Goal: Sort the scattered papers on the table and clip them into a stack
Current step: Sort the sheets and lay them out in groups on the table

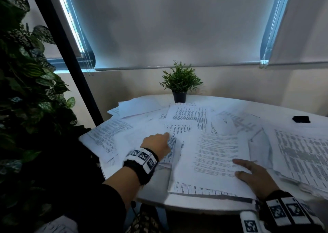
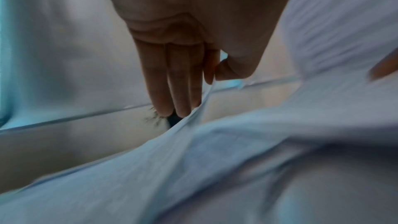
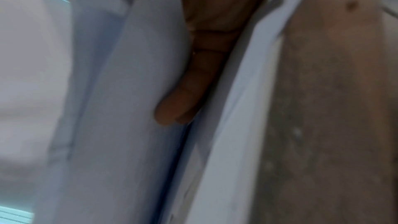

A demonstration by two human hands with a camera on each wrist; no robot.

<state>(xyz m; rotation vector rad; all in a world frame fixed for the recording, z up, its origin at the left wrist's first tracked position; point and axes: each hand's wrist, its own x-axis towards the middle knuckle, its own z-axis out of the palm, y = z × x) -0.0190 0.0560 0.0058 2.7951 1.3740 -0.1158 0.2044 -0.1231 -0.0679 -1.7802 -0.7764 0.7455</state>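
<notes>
I see left grip (image 1: 157, 144) pinching sheet (image 2: 193, 159) mid table (image 1: 276, 108); right grip (image 1: 255, 176) holds stack (image 1: 213, 161) just right, front edge.

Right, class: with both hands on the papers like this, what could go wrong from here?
1. White printed sheets overhang the round white table's left edge; the left hand, pinching a central sheet, could drag them off.
2. The uneven paper stack in the right hand's grip sits at the near edge; it may fan apart.
3. Sheets reach the small black-potted plant; tugging could tip it.
</notes>
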